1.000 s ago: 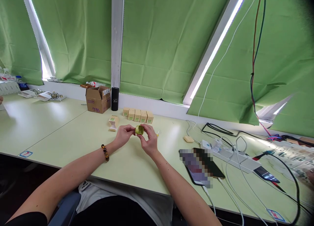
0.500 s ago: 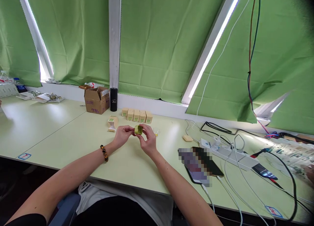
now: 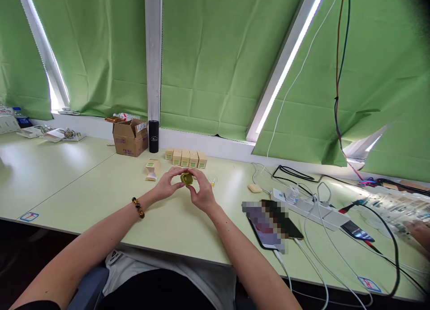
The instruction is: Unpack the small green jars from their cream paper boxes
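Note:
Between my two hands, above the table, is a small yellow-green box (image 3: 187, 179) with its hollow inside facing me. My left hand (image 3: 167, 184) grips it from the left, thumb at its near side and fingers along the top. From the right, my right hand (image 3: 201, 191) pinches it with thumb and fingers. Behind my hands stand several small tan boxes (image 3: 185, 158) with green labels in a row. A similar tan carton (image 3: 152, 170) with an open flap lies left of them. Partly behind my right hand sits a small clear item (image 3: 213, 181) with a yellow spot.
At the back are a cardboard box (image 3: 130, 139) and a black tumbler (image 3: 153, 136). To the right lie two phones (image 3: 265, 234), a power strip (image 3: 316, 213), a beige piece (image 3: 254, 188) and tangled cables. Another person's hand (image 3: 418, 234) shows at the right edge.
The yellow-green box has turned so its hollow faces me more. My left fingers have shifted from pinching its side to reaching over its top. The view has moved slightly.

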Tool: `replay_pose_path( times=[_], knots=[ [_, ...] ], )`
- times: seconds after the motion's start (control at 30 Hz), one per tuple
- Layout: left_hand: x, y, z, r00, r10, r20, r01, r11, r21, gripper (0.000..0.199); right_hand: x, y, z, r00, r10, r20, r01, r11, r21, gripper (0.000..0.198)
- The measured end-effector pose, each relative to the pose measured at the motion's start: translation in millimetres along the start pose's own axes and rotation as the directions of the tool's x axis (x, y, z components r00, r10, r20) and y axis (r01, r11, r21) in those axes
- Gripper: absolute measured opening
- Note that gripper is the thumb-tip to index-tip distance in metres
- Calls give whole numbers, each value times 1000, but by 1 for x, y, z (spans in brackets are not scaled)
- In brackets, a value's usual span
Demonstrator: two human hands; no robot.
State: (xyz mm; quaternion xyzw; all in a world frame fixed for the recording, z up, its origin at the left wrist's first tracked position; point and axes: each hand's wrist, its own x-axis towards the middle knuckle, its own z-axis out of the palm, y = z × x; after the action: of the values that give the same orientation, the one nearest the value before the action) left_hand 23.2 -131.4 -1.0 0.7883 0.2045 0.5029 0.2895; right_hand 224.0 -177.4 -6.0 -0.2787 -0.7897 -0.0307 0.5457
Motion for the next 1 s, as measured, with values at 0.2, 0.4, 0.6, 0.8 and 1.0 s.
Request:
replay_pose_path(
  times=[0.2, 0.4, 0.6, 0.8, 1.0],
  knots=[
    [1, 1, 3, 997, 11, -72, -4, 995, 100, 48, 2, 0, -1, 998, -44, -48, 42, 998, -36, 59],
    [-1, 7, 8, 988, 50, -149, -22, 983, 185, 40, 0, 0, 1, 980, -75, -186, 21, 961, -276, 24],
    [-4, 11, 12, 973, 178, -149, -134, 954, 268, 39, -1, -5, 6, 989, -84, -123, 31, 922, -385, 20],
    [-5, 12, 14, 959, 242, -146, -183, 926, 331, 34, -2, -7, 10, 992, -69, -103, 12, 882, -471, 19],
    [-4, 11, 15, 945, 294, -144, -226, 903, 364, 31, -3, -4, 14, 986, -88, -140, 5, 864, -503, 19]
  ],
)
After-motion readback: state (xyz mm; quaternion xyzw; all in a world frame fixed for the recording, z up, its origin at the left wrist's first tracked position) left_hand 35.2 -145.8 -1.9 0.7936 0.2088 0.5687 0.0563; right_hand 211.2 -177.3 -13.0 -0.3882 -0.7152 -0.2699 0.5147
